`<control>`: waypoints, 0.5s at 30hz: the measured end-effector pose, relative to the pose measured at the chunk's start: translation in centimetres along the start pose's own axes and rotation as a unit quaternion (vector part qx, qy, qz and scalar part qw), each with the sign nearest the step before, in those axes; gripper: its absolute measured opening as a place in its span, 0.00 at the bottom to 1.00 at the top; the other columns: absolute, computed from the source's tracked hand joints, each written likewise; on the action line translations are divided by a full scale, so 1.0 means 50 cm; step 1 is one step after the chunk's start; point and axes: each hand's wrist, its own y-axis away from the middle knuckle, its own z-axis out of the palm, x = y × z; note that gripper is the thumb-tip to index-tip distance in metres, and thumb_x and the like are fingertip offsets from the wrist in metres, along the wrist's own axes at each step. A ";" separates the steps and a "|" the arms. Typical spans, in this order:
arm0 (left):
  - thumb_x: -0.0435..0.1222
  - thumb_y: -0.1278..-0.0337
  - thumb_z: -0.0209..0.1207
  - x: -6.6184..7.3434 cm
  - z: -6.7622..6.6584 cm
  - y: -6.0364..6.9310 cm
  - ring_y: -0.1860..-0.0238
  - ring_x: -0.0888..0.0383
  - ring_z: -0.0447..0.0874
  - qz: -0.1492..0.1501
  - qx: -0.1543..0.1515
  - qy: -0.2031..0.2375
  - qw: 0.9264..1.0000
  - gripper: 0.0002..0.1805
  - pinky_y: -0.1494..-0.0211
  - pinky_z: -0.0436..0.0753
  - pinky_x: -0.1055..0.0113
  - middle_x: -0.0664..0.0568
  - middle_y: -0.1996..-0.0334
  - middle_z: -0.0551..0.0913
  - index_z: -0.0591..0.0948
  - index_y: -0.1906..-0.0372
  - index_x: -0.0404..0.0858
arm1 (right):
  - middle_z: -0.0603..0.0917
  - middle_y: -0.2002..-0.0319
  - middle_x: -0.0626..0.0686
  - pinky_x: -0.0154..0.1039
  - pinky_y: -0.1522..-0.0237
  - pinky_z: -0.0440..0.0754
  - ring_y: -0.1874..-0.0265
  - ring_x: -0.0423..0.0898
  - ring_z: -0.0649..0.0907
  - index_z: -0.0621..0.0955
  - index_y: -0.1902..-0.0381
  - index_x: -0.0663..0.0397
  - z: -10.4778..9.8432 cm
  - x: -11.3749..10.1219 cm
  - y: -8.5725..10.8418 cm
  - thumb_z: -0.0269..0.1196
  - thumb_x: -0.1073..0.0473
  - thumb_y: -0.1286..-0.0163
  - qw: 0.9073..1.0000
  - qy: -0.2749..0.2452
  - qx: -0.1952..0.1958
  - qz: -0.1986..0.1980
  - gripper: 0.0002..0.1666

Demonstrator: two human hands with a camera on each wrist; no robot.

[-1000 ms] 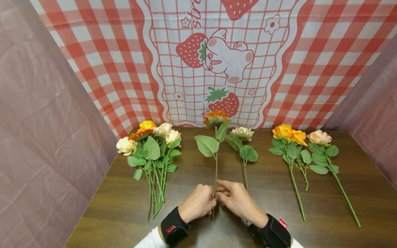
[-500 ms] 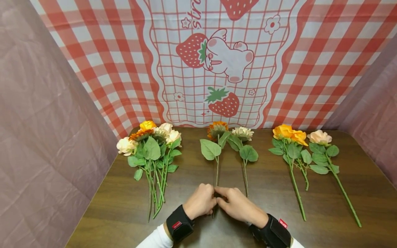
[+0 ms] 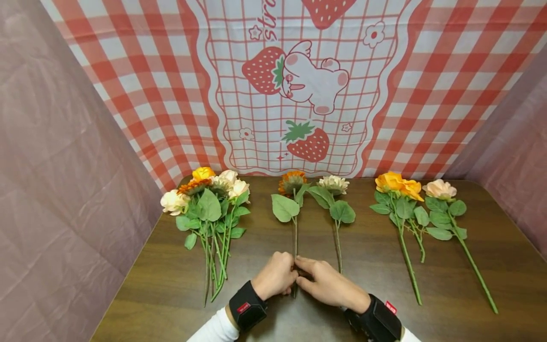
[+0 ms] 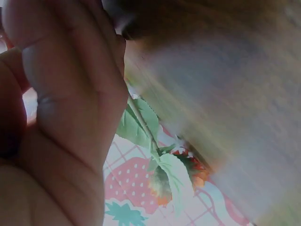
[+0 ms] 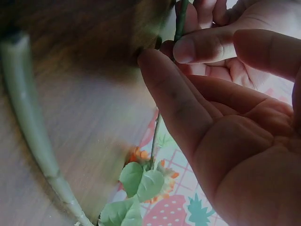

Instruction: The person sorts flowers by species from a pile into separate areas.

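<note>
An orange sunflower (image 3: 292, 183) with green leaves lies along the middle of the table, its head toward the patterned cloth. My left hand (image 3: 275, 273) pinches the lower part of its stem; the right wrist view shows the left thumb (image 5: 186, 49) pressed against that stem (image 5: 181, 21). My right hand (image 3: 326, 282) is beside the same stem, fingertips at it and fingers mostly straight, with its thumb held apart in the right wrist view. Just right of the sunflower lies a cream flower (image 3: 333, 184) with a thin stem, partly covered by my right hand.
A bunch of mixed flowers (image 3: 209, 206) lies on the left of the wooden table (image 3: 145, 285). Orange roses (image 3: 391, 183) and a peach rose (image 3: 440, 189) lie on the right. A strawberry-print cloth (image 3: 273, 109) hangs behind the table's far edge.
The sunflower's head has come down toward the table and shifted slightly left. Both hands stay around the lower stem, with the right hand now a little lower. The other flowers stay put.
</note>
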 end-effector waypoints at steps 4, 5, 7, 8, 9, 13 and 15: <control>0.24 0.49 0.57 0.000 -0.003 0.002 0.97 0.70 0.67 0.007 -0.005 -0.021 1.000 0.16 0.91 0.69 0.74 0.62 0.97 0.69 0.75 0.87 0.43 | 0.75 0.37 0.70 0.56 0.38 0.72 0.36 0.62 0.75 0.73 0.36 0.73 0.000 -0.001 -0.001 0.59 0.60 0.27 1.000 0.004 -0.003 -0.007 0.27; 0.24 0.49 0.57 0.000 -0.004 0.002 0.97 0.70 0.67 0.008 -0.006 -0.026 1.000 0.17 0.91 0.68 0.75 0.62 0.97 0.69 0.75 0.87 0.43 | 0.75 0.37 0.70 0.56 0.37 0.72 0.36 0.62 0.75 0.73 0.36 0.73 -0.001 -0.002 -0.001 0.59 0.60 0.27 1.000 0.003 -0.005 -0.008 0.27; 0.25 0.49 0.58 0.001 -0.006 0.004 0.97 0.70 0.67 0.011 -0.007 -0.035 0.999 0.17 0.91 0.68 0.75 0.62 0.97 0.69 0.75 0.87 0.44 | 0.75 0.37 0.70 0.56 0.38 0.72 0.36 0.62 0.75 0.73 0.36 0.73 -0.002 -0.002 -0.001 0.59 0.60 0.27 1.000 0.003 -0.009 -0.010 0.27; 0.25 0.49 0.58 0.001 -0.007 0.004 0.97 0.70 0.67 0.012 -0.008 -0.038 0.999 0.17 0.91 0.68 0.75 0.62 0.97 0.69 0.75 0.87 0.44 | 0.75 0.37 0.70 0.56 0.38 0.72 0.36 0.62 0.75 0.73 0.36 0.73 -0.002 -0.002 -0.001 0.58 0.60 0.27 1.000 0.003 -0.010 -0.011 0.27; 0.25 0.49 0.58 0.001 -0.008 0.004 0.97 0.71 0.67 0.014 -0.009 -0.040 0.999 0.17 0.90 0.68 0.75 0.63 0.97 0.69 0.75 0.88 0.44 | 0.75 0.37 0.70 0.56 0.38 0.72 0.36 0.62 0.75 0.73 0.36 0.72 -0.002 -0.002 -0.001 0.58 0.60 0.27 1.000 0.003 -0.011 -0.012 0.27; 0.25 0.49 0.58 0.001 -0.013 0.006 0.96 0.71 0.65 0.029 -0.005 -0.055 0.998 0.18 0.90 0.67 0.76 0.64 0.97 0.68 0.75 0.89 0.44 | 0.75 0.37 0.69 0.56 0.38 0.72 0.36 0.61 0.75 0.73 0.35 0.72 -0.003 -0.003 0.000 0.58 0.60 0.26 1.000 0.001 -0.016 -0.010 0.27; 0.26 0.49 0.59 0.001 -0.019 0.007 0.95 0.71 0.63 0.041 0.005 -0.074 0.996 0.19 0.88 0.66 0.76 0.64 0.96 0.66 0.73 0.90 0.44 | 0.75 0.36 0.69 0.56 0.38 0.72 0.36 0.61 0.75 0.73 0.35 0.71 -0.004 -0.004 0.001 0.58 0.59 0.26 1.000 -0.001 -0.019 -0.004 0.27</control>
